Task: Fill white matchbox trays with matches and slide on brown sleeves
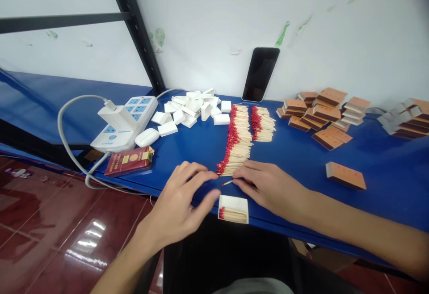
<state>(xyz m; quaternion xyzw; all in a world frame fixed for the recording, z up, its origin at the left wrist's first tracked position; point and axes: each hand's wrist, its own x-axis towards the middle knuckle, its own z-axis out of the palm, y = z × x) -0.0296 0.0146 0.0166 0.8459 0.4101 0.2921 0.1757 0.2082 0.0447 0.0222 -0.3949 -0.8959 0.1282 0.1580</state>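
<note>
My right hand (pixel 263 184) pinches the plain end of a single match (pixel 227 182), whose red head points left. Just beyond it lies a long row of red-headed matches (pixel 239 140) on the blue shelf. My left hand (pixel 184 195) is open, its thumb and fingers apart, with the index fingertip close to the near end of that row. Between the hands, at the shelf's front edge, sits a white matchbox tray (pixel 233 202) partly filled with matches. A shorter row of matches (pixel 263 124) lies right of the long one.
White trays (pixel 192 106) are heaped at the back. Matchbox sleeves (pixel 321 111) pile up right, and one matchbox (pixel 346 176) lies apart. A phone (pixel 260 74) leans on the wall. A power strip (pixel 139 111), earbud case (pixel 147 137) and red cigarette pack (pixel 130 161) stand left.
</note>
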